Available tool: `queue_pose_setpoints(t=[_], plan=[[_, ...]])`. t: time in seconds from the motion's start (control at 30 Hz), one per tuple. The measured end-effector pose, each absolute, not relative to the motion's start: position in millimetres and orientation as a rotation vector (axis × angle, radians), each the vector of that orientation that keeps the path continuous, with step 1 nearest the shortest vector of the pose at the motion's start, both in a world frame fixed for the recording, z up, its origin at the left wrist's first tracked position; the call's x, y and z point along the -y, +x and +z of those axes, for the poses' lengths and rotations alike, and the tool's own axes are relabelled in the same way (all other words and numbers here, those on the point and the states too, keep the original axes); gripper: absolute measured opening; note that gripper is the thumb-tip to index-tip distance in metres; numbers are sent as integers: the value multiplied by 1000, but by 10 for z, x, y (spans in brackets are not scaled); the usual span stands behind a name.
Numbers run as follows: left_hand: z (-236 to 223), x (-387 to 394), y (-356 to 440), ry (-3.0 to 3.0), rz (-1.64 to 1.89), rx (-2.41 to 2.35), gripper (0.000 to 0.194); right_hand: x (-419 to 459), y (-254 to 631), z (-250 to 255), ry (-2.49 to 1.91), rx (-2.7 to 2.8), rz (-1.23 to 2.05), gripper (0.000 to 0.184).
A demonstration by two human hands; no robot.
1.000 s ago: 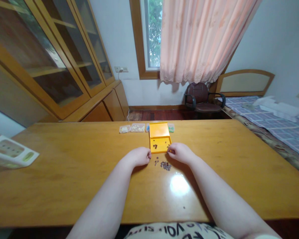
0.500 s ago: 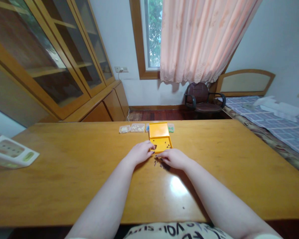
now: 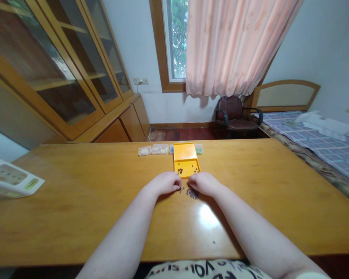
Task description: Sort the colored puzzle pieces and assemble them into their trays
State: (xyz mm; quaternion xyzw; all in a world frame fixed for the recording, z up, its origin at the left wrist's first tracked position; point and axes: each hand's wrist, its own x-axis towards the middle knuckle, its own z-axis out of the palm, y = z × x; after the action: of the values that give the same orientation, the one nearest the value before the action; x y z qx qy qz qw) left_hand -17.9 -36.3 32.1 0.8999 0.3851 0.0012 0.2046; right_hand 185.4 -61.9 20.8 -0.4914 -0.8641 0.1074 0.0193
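Note:
An orange-yellow plastic tray (image 3: 186, 162) lies open on the wooden table (image 3: 75, 209), its raised lid half at the far end. Small dark pieces (image 3: 189, 169) are scattered in its shallow front half. More dark pieces (image 3: 192, 193) lie loose on the table just in front of the tray. My left hand (image 3: 163, 183) rests close to the tray's front edge, fingertips curled down beside the loose pieces. My right hand (image 3: 203, 183) faces it, fingertips at the same pieces. Whether either hand pinches a piece is hidden.
Small clear packs of sorted pieces (image 3: 159, 149) line the table's far edge behind the tray. A white box (image 3: 11, 180) sits at the left edge. A glass-fronted wooden cabinet, office chair and bed stand beyond the table.
My left hand has drawn back from the tray's front left corner to the table in front of it. My right hand has moved slightly toward the loose pieces, leaving the hands closer together.

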Motion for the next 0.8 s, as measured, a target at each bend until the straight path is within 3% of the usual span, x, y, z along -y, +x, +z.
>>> queue_pose_setpoints(t=[0.27,0.4,0.6,0.8], plan=[[316,385,-180,2513,38,-1115,11,578,1944,188,-1539,2410,304,20],[358,380,-163,2562,255,-1157,13,540,1972,155,-1645,2226,290,25],[358,319,-176,2559,591,-1383,17,610,1907,159,-1423,2491,444,27],[279,299,-186,2590,473,-1413,22,650,1789,108,-1194,2660,491,27]])
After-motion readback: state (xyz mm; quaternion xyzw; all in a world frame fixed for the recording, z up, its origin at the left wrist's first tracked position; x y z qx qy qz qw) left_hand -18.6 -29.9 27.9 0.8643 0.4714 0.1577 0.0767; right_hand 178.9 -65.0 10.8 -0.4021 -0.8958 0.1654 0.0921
